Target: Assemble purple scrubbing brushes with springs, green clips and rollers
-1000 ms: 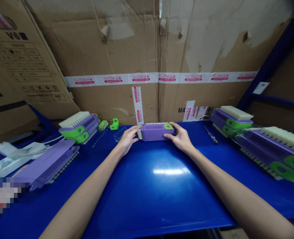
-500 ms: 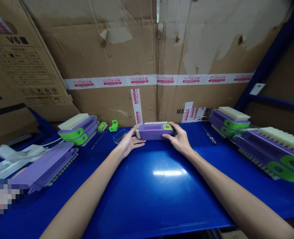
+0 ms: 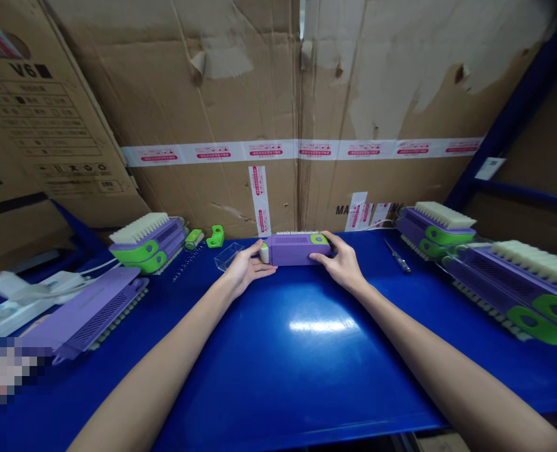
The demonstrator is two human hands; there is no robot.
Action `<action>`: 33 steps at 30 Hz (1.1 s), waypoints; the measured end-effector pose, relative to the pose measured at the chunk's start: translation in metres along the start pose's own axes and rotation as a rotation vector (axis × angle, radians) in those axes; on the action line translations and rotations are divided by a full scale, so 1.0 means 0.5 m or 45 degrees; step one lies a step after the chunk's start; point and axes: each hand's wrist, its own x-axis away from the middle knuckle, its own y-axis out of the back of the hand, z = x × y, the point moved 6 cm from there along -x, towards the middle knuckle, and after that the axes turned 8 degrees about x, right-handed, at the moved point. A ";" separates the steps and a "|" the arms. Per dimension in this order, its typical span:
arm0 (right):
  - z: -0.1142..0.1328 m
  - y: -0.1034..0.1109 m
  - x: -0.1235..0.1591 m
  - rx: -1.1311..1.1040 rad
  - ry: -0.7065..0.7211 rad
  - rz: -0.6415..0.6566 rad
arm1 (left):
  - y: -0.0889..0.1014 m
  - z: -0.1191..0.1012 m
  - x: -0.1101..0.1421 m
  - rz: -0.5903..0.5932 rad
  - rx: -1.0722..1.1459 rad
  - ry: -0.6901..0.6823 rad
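Observation:
A purple brush unit (image 3: pixel 297 251) with a green end and pale bristles along its far side lies crosswise near the back of the blue table. My right hand (image 3: pixel 343 258) grips its green right end, thumb on the near face and fingers behind. At the left end, my left hand (image 3: pixel 246 267) pinches a small green-and-white ribbed end piece (image 3: pixel 264 253) against or just beside the purple body; whether they are joined I cannot tell. The lower fingers of that hand stretch out under the brush's left corner.
Stacked purple-green brushes stand at left (image 3: pixel 149 245) and right (image 3: pixel 527 282). Behind my left hand are a clear box (image 3: pixel 228 256), a row of screws (image 3: pixel 188 260) and a green bracket (image 3: pixel 215 236). A screwdriver (image 3: pixel 398 257) lies right. A power strip (image 3: pixel 28 301) is far left. Cardboard (image 3: pixel 221 113) walls the back.
The end piece has turned in my left hand, so its green top and ribbed side now show. The brush has tipped slightly, with less of its bristles visible. Both hands keep their places.

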 end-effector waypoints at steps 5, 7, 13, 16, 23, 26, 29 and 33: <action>0.000 -0.001 0.000 0.010 0.011 0.018 | -0.001 0.000 0.000 0.014 0.012 -0.010; 0.001 0.000 0.000 0.021 0.023 0.020 | 0.000 0.001 -0.001 0.006 0.015 -0.011; 0.010 0.002 0.000 0.046 0.044 0.025 | 0.003 0.004 -0.002 -0.027 0.038 -0.007; 0.012 0.002 0.001 0.039 0.050 0.027 | 0.004 0.002 -0.001 -0.036 0.034 -0.011; 0.012 -0.002 0.005 0.036 0.048 0.015 | 0.004 0.001 0.001 0.023 0.042 0.002; 0.014 -0.002 0.005 0.065 0.045 0.002 | 0.003 0.004 -0.001 0.024 -0.020 -0.029; 0.014 0.002 0.003 0.104 0.036 -0.031 | 0.004 0.003 -0.003 0.000 -0.017 -0.078; 0.002 0.023 -0.004 0.159 -0.025 -0.182 | 0.024 -0.025 0.004 -0.181 0.019 -0.264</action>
